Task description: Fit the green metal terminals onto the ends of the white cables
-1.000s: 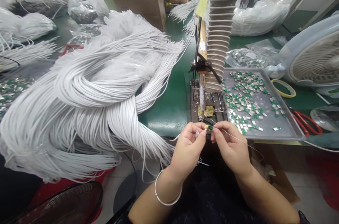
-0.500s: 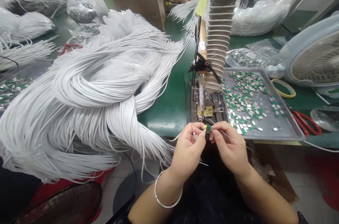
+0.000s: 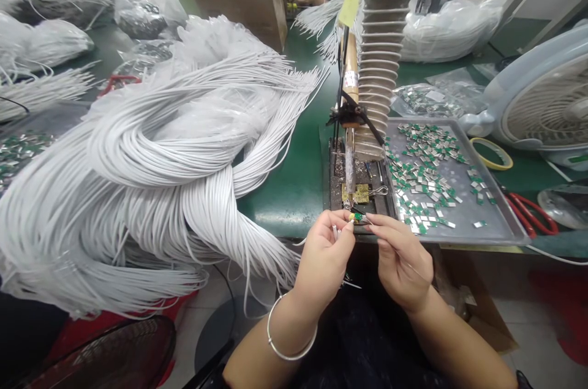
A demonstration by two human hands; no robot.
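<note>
Green circuit tab (image 3: pixel 357 217) pinched by left-hand fingers (image 3: pixel 343 223); right-hand fingers (image 3: pixel 377 222) held just beside it, grip unclear; soldering iron (image 3: pixel 350 162) placed ahead of the fingers.

The light around you is bright and even, and it seems to fall softly from overhead. Shadows stay faint, gathering mainly under your left hand (image 3: pixel 324 260) and right hand (image 3: pixel 404 263) and darkening your lap. A broad sheen lies on the green bench (image 3: pixel 287 205) left of your hands, and duller glare on the metal tray (image 3: pixel 503 226) to their right. The white wires (image 3: pixel 138 193) on your left come close to washing out. Wide-angle bending stretches the fan (image 3: pixel 546 110) at far right and curves the scene near the edges. The tiny green part (image 3: pixel 356 217) at your fingertips looks slightly soft.
</note>
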